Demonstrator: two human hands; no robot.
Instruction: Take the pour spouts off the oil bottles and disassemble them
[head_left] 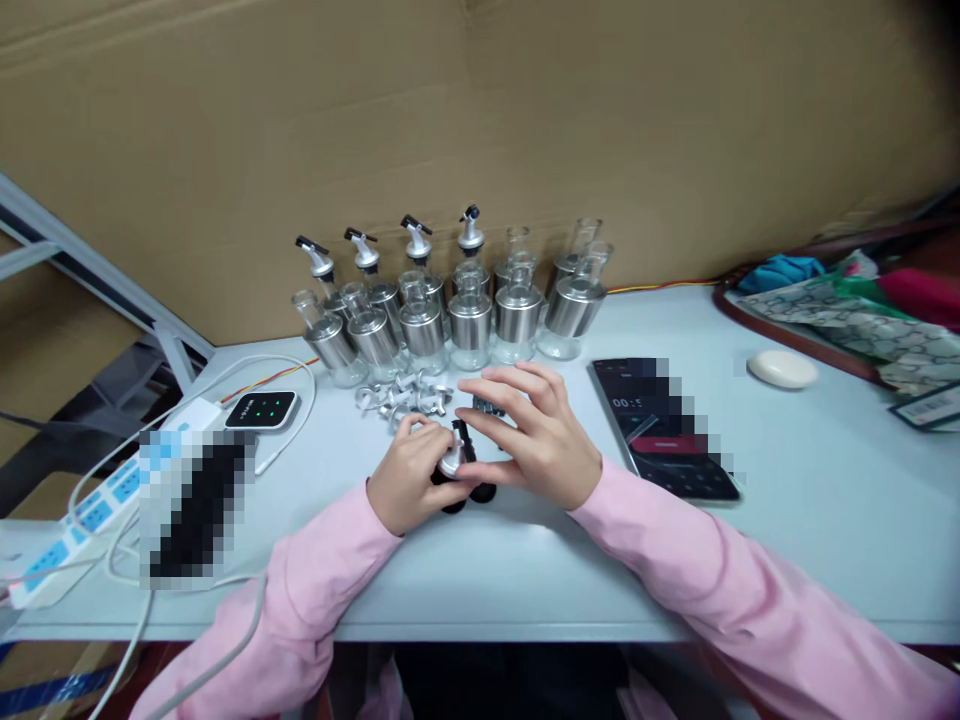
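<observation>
One pourer (452, 461), silver with a black lever, sits in the left hand's (411, 472) grip, pinched between thumb and fingers. The right hand (546, 436) curves in from the right, its thumb and index finger parted on either side of the lever; whether its grip presses on the pourer is hard to tell from here. Black round pieces (484, 492) lie just below the grip on the desk (570, 585). Just beyond the grip is a heap of loose silvery parts (414, 394), and behind that stand two rows of metal-sleeved glass bottles (471, 322), four in the back row topped with fitted pourers (471, 238). A phone (660, 430) lies right of the grip, a power strip (97, 515) well left.
</observation>
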